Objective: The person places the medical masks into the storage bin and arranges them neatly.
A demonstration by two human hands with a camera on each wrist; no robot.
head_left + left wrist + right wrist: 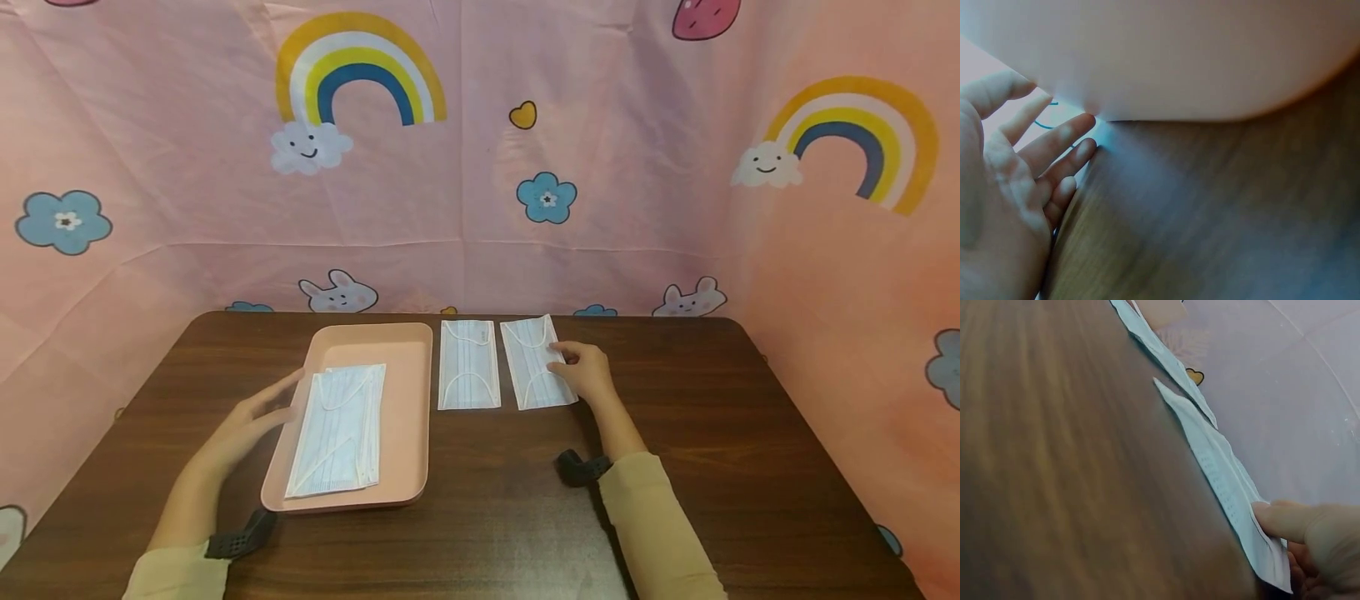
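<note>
A pink tray [408, 417] lies on the dark wooden table [712, 400] and holds a stack of pale blue face masks [339, 433]. Two more masks lie flat beside the tray, a middle one [468, 364] and a right one [534, 364]. My left hand [258, 408] is open, its straight fingers at the tray's left rim. In the left wrist view that hand [1029, 169] is spread beside the tray's wall [1179, 56]. My right hand [585, 371] rests its fingertips on the right mask's right edge. In the right wrist view a fingertip [1275, 519] presses that mask [1222, 481] flat.
Pink cloth printed with rainbows, flowers and rabbits [525, 167] hangs round the table at the back and on both sides. Bare wood shows right of the masks and along the front edge [510, 533].
</note>
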